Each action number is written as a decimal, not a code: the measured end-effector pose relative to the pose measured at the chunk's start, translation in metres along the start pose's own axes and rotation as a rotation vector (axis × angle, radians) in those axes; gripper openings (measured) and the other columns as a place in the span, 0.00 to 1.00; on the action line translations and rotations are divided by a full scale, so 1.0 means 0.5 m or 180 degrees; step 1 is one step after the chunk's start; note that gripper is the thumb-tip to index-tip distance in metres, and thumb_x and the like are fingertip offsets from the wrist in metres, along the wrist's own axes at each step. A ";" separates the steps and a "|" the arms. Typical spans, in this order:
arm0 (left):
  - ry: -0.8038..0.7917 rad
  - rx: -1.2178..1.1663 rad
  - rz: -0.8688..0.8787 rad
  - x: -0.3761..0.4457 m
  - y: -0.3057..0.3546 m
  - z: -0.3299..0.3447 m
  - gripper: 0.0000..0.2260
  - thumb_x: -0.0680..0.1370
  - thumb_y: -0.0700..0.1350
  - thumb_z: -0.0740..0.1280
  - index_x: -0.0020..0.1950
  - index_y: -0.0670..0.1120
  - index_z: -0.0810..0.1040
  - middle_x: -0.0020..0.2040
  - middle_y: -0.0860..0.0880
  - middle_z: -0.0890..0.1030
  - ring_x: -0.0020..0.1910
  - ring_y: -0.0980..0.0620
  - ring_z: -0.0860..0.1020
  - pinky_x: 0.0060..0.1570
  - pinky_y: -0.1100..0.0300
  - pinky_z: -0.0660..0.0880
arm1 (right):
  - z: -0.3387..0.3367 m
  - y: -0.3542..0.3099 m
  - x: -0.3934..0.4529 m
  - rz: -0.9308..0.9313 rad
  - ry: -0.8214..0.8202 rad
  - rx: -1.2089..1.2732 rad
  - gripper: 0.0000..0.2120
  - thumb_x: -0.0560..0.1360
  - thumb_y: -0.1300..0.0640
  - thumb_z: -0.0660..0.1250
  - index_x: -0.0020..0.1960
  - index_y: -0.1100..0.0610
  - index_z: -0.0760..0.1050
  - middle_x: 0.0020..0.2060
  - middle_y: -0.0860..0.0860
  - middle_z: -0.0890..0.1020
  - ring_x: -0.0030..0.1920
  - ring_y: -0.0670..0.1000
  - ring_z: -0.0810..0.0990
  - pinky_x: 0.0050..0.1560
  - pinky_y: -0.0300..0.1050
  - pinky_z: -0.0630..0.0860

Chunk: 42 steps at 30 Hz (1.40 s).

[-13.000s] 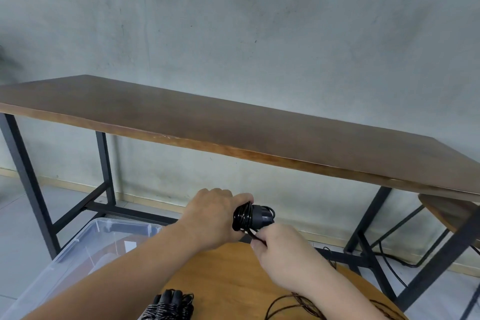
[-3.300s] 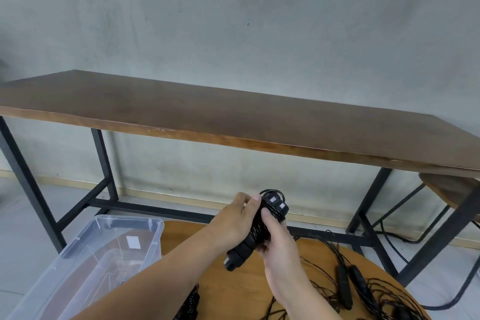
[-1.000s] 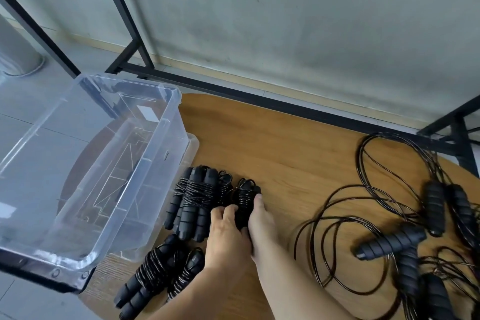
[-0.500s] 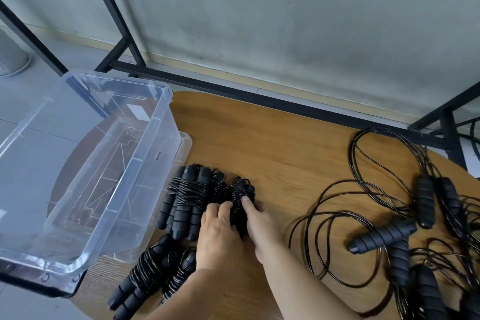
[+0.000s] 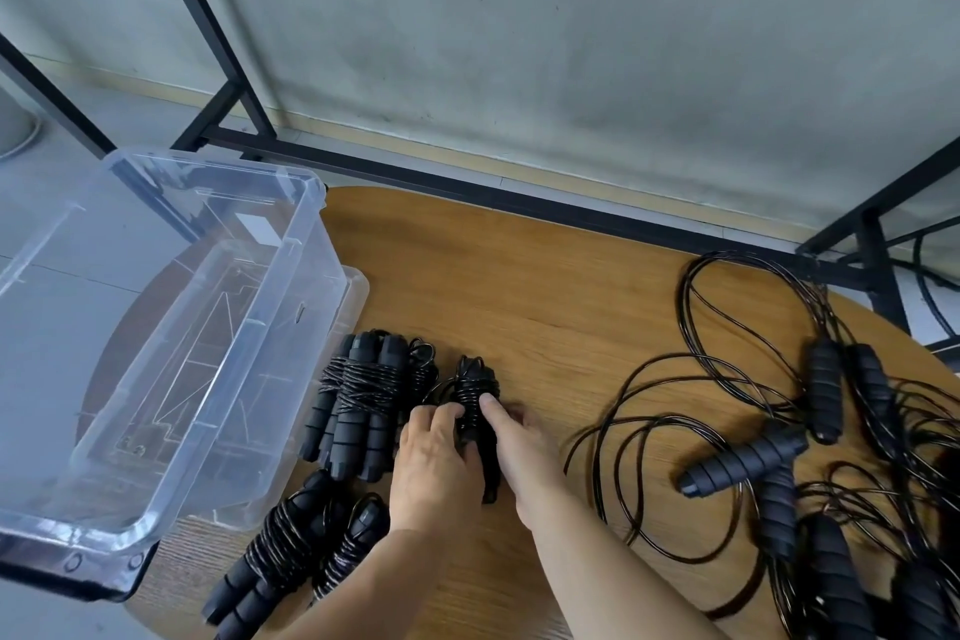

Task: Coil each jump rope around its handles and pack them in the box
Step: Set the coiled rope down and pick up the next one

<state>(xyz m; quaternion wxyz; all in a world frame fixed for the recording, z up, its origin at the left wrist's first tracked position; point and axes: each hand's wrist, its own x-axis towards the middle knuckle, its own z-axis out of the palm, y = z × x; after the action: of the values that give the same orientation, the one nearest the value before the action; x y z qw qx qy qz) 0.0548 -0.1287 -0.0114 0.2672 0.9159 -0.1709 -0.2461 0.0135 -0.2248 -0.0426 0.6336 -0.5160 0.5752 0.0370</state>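
Both hands rest on a freshly coiled jump rope on the round wooden table.

Head view: the left hand (image 5: 434, 473) and right hand (image 5: 522, 452) lie either side of the coiled jump rope (image 5: 474, 392), fingers fairly straight, fingertips touching its wrapped handles. It lies on the wooden table (image 5: 545, 296) just right of a cluster of coiled ropes (image 5: 363, 400); two more coiled bundles (image 5: 291, 551) lie nearer the person. The clear plastic box (image 5: 291, 276) stands at the table's left edge. Uncoiled ropes (image 5: 779, 431) sprawl tangled to the right.
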 end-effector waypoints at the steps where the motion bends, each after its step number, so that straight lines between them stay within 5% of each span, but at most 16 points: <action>1: -0.0009 -0.0013 0.0007 -0.001 0.001 0.001 0.20 0.81 0.46 0.62 0.72 0.51 0.67 0.68 0.52 0.67 0.68 0.53 0.65 0.66 0.57 0.69 | 0.000 0.004 0.001 -0.0017 0.0029 -0.0041 0.24 0.70 0.33 0.68 0.58 0.48 0.75 0.58 0.49 0.79 0.57 0.53 0.77 0.60 0.52 0.75; 9: 0.0175 -0.0088 0.0175 -0.007 0.018 0.000 0.15 0.80 0.45 0.63 0.67 0.50 0.72 0.61 0.53 0.72 0.61 0.53 0.72 0.56 0.60 0.73 | -0.031 0.000 -0.026 -0.0230 0.0335 -0.0375 0.25 0.75 0.34 0.60 0.63 0.49 0.77 0.58 0.49 0.79 0.57 0.53 0.77 0.56 0.50 0.74; 12: 0.0092 -0.0206 0.0281 -0.012 0.048 0.004 0.07 0.81 0.47 0.63 0.58 0.51 0.75 0.47 0.55 0.74 0.42 0.57 0.74 0.38 0.63 0.71 | -0.058 -0.003 -0.040 -0.0200 0.0424 -0.0215 0.18 0.77 0.39 0.61 0.54 0.52 0.79 0.45 0.48 0.80 0.44 0.48 0.77 0.45 0.46 0.73; 15: -0.0255 -0.0329 0.0314 -0.016 0.085 0.011 0.05 0.82 0.49 0.62 0.48 0.52 0.76 0.34 0.54 0.77 0.33 0.55 0.75 0.35 0.56 0.75 | -0.100 -0.011 -0.062 -0.0092 0.0554 0.0175 0.14 0.78 0.44 0.62 0.43 0.54 0.77 0.37 0.49 0.79 0.38 0.51 0.76 0.42 0.47 0.72; 21: -0.0915 -0.0397 0.0324 -0.047 0.184 0.038 0.06 0.81 0.51 0.63 0.50 0.51 0.78 0.42 0.53 0.81 0.41 0.53 0.79 0.40 0.60 0.75 | -0.247 -0.024 -0.137 -0.0119 0.0816 0.0684 0.15 0.79 0.50 0.64 0.39 0.56 0.80 0.29 0.48 0.78 0.31 0.50 0.74 0.35 0.44 0.68; 25: -0.1594 -0.0125 0.0372 -0.081 0.238 0.072 0.07 0.81 0.48 0.63 0.55 0.50 0.79 0.39 0.50 0.82 0.27 0.54 0.75 0.26 0.65 0.69 | -0.382 0.009 -0.199 -0.0070 0.0979 0.0685 0.14 0.80 0.49 0.64 0.44 0.56 0.82 0.33 0.50 0.80 0.32 0.48 0.74 0.35 0.42 0.69; 31: -0.1903 0.0508 0.0668 -0.117 0.307 0.152 0.07 0.81 0.50 0.62 0.56 0.53 0.78 0.53 0.52 0.82 0.46 0.54 0.80 0.42 0.64 0.75 | -0.557 0.078 -0.222 0.0185 0.1252 0.0700 0.12 0.80 0.54 0.65 0.45 0.60 0.82 0.30 0.51 0.77 0.27 0.48 0.70 0.29 0.41 0.64; 34: -0.1769 0.0558 0.0625 -0.131 0.347 0.207 0.09 0.81 0.50 0.63 0.60 0.51 0.77 0.53 0.52 0.80 0.47 0.52 0.79 0.42 0.63 0.73 | -0.610 0.091 -0.202 0.0227 0.1104 0.0139 0.11 0.79 0.55 0.64 0.41 0.59 0.80 0.31 0.51 0.79 0.27 0.49 0.70 0.31 0.42 0.65; 39: -0.1323 0.0761 0.0620 -0.113 0.392 0.302 0.22 0.79 0.51 0.65 0.73 0.53 0.68 0.68 0.51 0.72 0.64 0.48 0.74 0.61 0.55 0.73 | -0.643 0.070 -0.112 -0.0454 0.1057 -0.1758 0.14 0.80 0.49 0.60 0.59 0.54 0.79 0.55 0.51 0.81 0.56 0.52 0.78 0.52 0.42 0.72; 42: -0.1196 0.0974 0.0749 -0.099 0.411 0.340 0.26 0.79 0.50 0.65 0.76 0.53 0.63 0.71 0.52 0.69 0.69 0.49 0.68 0.66 0.53 0.70 | -0.644 0.055 -0.058 -0.0575 0.1056 -0.2482 0.16 0.80 0.46 0.59 0.61 0.52 0.76 0.57 0.51 0.80 0.58 0.54 0.79 0.51 0.45 0.72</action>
<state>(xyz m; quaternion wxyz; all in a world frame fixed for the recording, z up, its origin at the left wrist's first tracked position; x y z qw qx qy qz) -0.1153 -0.3395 -0.0008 0.1160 0.8577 -0.3580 -0.3503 -0.2364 -0.4205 0.0257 0.2910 -0.7640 0.5647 0.1125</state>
